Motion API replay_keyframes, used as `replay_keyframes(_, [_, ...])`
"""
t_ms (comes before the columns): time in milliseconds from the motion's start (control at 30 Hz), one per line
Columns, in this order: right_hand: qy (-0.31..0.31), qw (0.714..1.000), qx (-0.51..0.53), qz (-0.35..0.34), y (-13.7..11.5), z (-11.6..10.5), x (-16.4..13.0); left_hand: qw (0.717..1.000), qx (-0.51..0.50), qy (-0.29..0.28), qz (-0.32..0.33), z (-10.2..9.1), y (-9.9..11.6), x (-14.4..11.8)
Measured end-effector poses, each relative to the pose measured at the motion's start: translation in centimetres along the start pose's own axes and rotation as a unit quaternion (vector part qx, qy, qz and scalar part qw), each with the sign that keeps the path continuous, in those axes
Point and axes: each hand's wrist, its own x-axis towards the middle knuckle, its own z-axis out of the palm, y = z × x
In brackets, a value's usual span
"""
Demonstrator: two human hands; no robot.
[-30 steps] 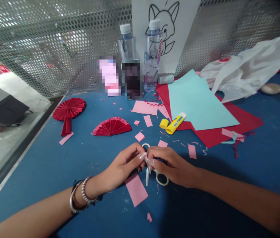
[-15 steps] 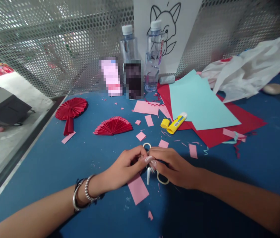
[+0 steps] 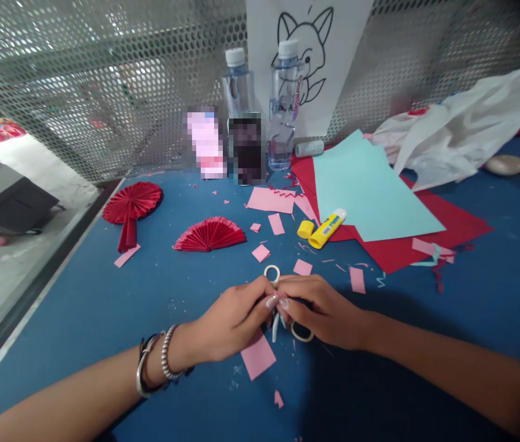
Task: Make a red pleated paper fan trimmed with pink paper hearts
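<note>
My left hand (image 3: 241, 316) and my right hand (image 3: 322, 307) meet tip to tip over the blue table, both closed in a pinch. What they hold is mostly covered by the fingers; only a hint of pink shows between the fingertips. Beneath them lie scissors with cream handles (image 3: 302, 332), their blades partly open and partly hidden. A pink paper piece (image 3: 260, 357) rests under my left hand. Small pink paper squares (image 3: 261, 253) are scattered just beyond the hands, and a torn pink scrap (image 3: 279, 399) lies nearer me.
A red pleated fan (image 3: 211, 234) and a round red fan with a handle (image 3: 133, 202) lie to the left. An uncapped yellow glue stick (image 3: 326, 230) is beside light blue paper (image 3: 374, 190). Farther back stand bottles (image 3: 282, 104) and two blurred phones (image 3: 245, 147); a white bag (image 3: 462, 135) lies right.
My left hand has shifted slightly, with its fingers bent a little differently, and covers more of the pink paper piece beneath. Both hands stay pinched together over the scissors.
</note>
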Motion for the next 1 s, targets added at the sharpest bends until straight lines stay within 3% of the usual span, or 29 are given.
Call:
replay_keyframes(200, [-0.001, 1.000, 0.021, 0.020, -0.1, 0.0, 0.0, 1.000, -0.013, -0.006, 0.010, -0.4, 0.6, 0.1])
replay_keyframes(600, [0.005, 0.996, 0.026, 0.089, 0.2, 0.3, 0.1, 0.997, -0.021, 0.071, -0.014, 0.2, -0.4, 0.0])
replay_keyframes(667, [0.062, 0.996, 0.000, 0.065, 0.1, 0.4, 0.0, 0.997, -0.013, 0.074, -0.018, 0.2, -0.4, 0.0])
replay_keyframes(733, [0.122, 0.991, -0.059, -0.013, 0.0, 0.5, -0.1, 0.997, -0.006, 0.073, -0.016, 0.2, -0.4, 0.1])
replay_keyframes(833, [0.130, 0.974, -0.152, -0.106, -0.1, 0.6, -0.2, 0.997, -0.001, 0.073, -0.010, 0.2, -0.4, 0.1])
replay_keyframes(1000, [0.114, 0.976, -0.174, -0.058, -0.1, 0.6, 0.0, 0.996, -0.024, 0.077, -0.029, 0.1, -0.4, 0.1])
